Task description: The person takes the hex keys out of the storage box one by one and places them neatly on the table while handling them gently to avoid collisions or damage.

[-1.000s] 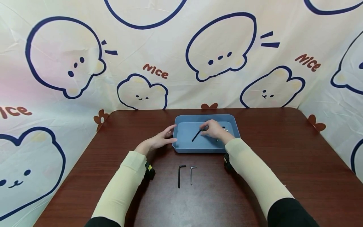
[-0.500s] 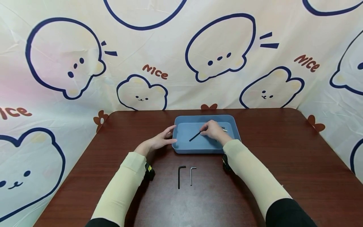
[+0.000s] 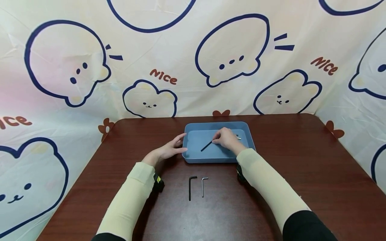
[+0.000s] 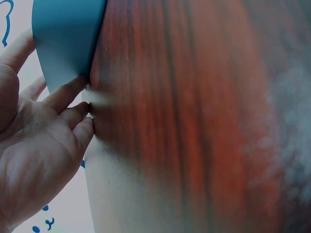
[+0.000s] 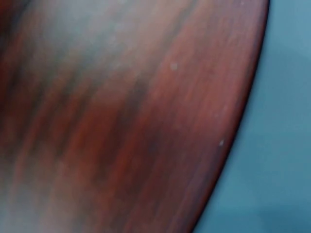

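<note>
Centre frame, inside the blue tray (image 3: 196,158), my right hand (image 3: 226,139) pinches a black hex key (image 3: 206,145) between curled fingers. My left hand (image 3: 169,150), fingers straight, touches the tray's left wall. Two more hex keys (image 3: 197,186) lie on the table (image 3: 301,174) below.

Blue tray (image 3: 193,157). Black hex key (image 3: 206,145) inside. Reddish-brown wood-grain worktop (image 3: 301,174). Black hex key (image 3: 190,187) beside silver hex key (image 3: 203,186). Cream sleeves (image 3: 129,201). Cream backdrop (image 3: 181,50), navy-outlined cartoon animals, brown "nice" lettering.
</note>
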Available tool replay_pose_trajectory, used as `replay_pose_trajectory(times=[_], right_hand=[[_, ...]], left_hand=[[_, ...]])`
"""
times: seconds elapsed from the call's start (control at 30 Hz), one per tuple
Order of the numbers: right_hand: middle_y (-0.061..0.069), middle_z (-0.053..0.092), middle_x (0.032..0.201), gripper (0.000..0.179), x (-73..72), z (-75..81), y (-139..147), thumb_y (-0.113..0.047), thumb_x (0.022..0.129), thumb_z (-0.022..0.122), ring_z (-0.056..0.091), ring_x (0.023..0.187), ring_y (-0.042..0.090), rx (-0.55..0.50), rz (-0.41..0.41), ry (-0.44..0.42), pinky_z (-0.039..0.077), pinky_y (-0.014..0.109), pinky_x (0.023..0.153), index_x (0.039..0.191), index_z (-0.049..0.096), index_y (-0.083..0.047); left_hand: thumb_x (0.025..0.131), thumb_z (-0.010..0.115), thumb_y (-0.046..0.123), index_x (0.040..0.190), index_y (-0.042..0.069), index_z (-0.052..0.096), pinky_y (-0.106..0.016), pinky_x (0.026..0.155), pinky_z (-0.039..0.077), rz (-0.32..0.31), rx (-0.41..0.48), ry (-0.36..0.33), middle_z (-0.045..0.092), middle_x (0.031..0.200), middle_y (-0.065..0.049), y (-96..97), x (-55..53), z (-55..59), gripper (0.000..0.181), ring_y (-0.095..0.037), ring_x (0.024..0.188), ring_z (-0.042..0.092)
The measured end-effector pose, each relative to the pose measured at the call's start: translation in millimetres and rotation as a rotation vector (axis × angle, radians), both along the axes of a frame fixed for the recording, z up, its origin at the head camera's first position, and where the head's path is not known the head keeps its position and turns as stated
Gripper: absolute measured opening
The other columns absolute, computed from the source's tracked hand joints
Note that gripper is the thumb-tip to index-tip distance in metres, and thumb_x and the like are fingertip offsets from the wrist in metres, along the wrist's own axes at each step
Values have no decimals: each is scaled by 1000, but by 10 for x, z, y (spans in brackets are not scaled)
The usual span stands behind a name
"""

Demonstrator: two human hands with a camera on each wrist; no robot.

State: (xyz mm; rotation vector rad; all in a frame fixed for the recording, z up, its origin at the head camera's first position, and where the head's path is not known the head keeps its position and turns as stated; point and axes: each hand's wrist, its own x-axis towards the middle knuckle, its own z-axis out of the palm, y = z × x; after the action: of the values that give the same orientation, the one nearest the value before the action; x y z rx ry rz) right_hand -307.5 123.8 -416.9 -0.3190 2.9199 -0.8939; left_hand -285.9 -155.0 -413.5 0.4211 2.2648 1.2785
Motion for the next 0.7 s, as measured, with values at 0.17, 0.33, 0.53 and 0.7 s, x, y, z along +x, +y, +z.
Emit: replay_pose_trajectory(times=[0.17, 0.33, 0.53, 0.7], right_hand=[[3, 71, 98, 10, -11, -8, 0, -20, 88, 74, 61, 98, 24, 5, -19, 6, 46, 43, 86, 92, 79, -12], [6, 70, 105, 10, -24, -11, 10, -18, 89, 73, 60, 103, 26, -21, -24, -22, 47, 43, 87, 94, 79, -12], [4, 71, 97, 10, -26, -8, -5, -17, 91, 71, 62, 92, 22, 33, 25, -2, 48, 41, 81, 93, 78, -11], [1, 70, 91, 10, -26, 4, -3, -17, 92, 69, 61, 80, 17, 51, 67, 14, 48, 36, 71, 93, 77, -12]], left_hand=[[100, 57, 22, 157, 20, 12, -61, 111, 11, -5, -1, 8, 14, 159, -21, -4, 3, 9, 73, -35, 146, 12], [99, 57, 23, 157, 21, 12, -61, 111, 11, -2, -5, 10, 15, 159, -21, -4, 5, 28, 73, -34, 146, 12], [99, 57, 23, 157, 19, 12, -60, 111, 13, -9, -3, 16, 15, 158, -21, -2, -20, 4, 74, -35, 145, 13], [99, 58, 22, 157, 19, 12, -60, 111, 13, -9, -1, 3, 15, 158, -21, -12, -20, -7, 74, -35, 145, 13]])
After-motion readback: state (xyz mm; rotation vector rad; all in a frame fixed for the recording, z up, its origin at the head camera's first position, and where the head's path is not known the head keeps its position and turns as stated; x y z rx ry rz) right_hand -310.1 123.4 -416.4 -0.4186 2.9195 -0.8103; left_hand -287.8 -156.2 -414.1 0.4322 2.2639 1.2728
